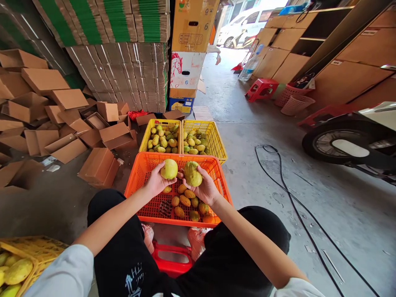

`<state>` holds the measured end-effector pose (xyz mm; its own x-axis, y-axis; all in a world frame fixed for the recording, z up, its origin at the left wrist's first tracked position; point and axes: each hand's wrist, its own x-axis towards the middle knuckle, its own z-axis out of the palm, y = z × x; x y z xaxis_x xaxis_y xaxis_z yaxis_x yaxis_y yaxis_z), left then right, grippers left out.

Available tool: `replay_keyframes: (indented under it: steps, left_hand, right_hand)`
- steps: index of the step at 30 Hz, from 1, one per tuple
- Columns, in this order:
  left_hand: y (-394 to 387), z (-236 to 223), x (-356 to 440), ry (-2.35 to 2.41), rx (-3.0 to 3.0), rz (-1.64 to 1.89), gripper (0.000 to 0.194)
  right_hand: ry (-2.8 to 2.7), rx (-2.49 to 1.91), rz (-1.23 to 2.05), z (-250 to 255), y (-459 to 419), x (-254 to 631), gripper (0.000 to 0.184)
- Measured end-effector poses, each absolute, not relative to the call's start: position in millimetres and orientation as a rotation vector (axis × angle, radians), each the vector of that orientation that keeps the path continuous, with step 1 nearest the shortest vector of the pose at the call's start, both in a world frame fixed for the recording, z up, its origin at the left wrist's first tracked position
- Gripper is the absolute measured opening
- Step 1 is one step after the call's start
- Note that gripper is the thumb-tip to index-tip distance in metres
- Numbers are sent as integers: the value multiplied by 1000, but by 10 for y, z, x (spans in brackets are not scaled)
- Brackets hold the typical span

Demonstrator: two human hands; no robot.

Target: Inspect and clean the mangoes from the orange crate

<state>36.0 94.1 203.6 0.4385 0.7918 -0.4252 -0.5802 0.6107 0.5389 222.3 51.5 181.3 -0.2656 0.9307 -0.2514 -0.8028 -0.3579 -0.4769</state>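
The left hand (156, 181) is closed around a yellow fruit (169, 169), and the right hand (207, 187) grips a green fruit (192, 173) with bumpy skin. Both fruits are in the air, side by side, above the orange crate (142, 161).

The main risk, I think, is a drop. Each fruit is round and sits mostly on the fingers, so a loose grip could let it roll out. It would fall into the orange crate and could bruise itself or the small fruits (185, 201) lying there. A too hard squeeze could also mark a soft skin. Because the hands are so near to each other, the two fruits could knock together.

The orange crate has its small fruits, yellow-brown and greenish, mostly in the right part and near the front. Just behind it stand the left yellow crate (143, 138) and the right yellow crate (220, 144), both with many green-yellow fruits. The side crate (46, 247), by the left knee, holds large yellow fruits (18, 271).
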Motion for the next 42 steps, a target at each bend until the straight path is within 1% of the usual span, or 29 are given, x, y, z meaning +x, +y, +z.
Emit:
replay_keyframes:
  steps: [5, 11, 14, 18, 22, 25, 30, 36, 40, 42]
  left_hand:
    - [925, 1972, 373, 706, 348, 849, 20]
    - [951, 1894, 362, 707, 432, 901, 24]
    - [967, 1900, 345, 727, 475, 917, 25]
    - [970, 2007, 322, 745, 434, 915, 21]
    - [963, 2146, 304, 675, 355, 939, 28]
    - [960, 2176, 304, 635, 350, 900, 26]
    - [946, 2052, 331, 694, 418, 782, 28]
    - [924, 1941, 342, 677, 505, 785, 36]
    - [942, 1943, 350, 713, 496, 795, 32]
    - [953, 1962, 355, 756, 438, 815, 27]
  right_hand:
    - [-324, -640, 1895, 1806, 493, 2195, 25]
    - [-313, -603, 1875, 1840, 498, 2231, 24]
    - [-298, -533, 1904, 1877, 496, 2223, 28]
    - [-300, -481, 1892, 1943, 504, 2203, 35]
    - [-302, -486, 1838, 1969, 513, 2239, 31]
    - [-262, -498, 1846, 1934, 502, 2276, 25]
    - [-243, -551, 1869, 1846, 493, 2257, 22]
    - [-276, -577, 1846, 1810, 528, 2213, 21]
    - [-251, -584, 1817, 1833, 524, 2225, 20]
    - [-253, -568, 1823, 1853, 518, 2239, 23]
